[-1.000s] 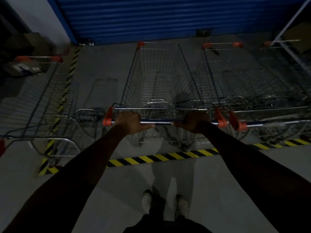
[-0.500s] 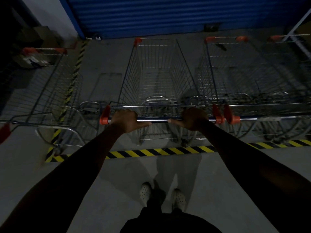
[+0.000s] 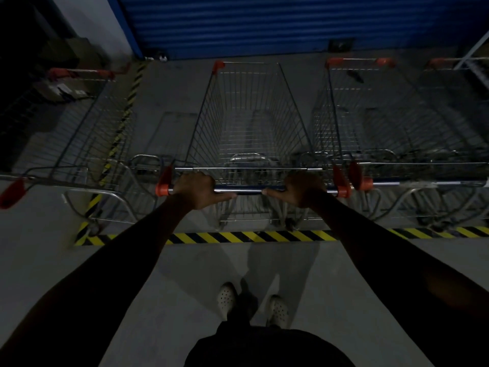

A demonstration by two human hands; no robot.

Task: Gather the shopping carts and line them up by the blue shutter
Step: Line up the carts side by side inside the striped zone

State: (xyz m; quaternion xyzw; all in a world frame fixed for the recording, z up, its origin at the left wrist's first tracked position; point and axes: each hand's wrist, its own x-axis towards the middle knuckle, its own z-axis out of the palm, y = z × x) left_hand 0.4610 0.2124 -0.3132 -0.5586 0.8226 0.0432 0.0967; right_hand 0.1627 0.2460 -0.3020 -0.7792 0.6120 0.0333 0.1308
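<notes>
So the handle bar (image 3: 248, 191) of the middle shopping cart (image 3: 248, 115) is gripped by left hand (image 3: 194, 189) and right hand (image 3: 304, 189); its long axis is pointed straight ahead of them at the blue shutter (image 3: 264, 22).

White perforated clogs (image 3: 227, 300), black clothing (image 3: 267, 348) over the torso and legs.

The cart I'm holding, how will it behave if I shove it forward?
This cart probably rolls easily: wheels on smooth concrete floor. Likely light, since its wire basket looks empty. It may bump the right-hand cart, sitting close.
</notes>
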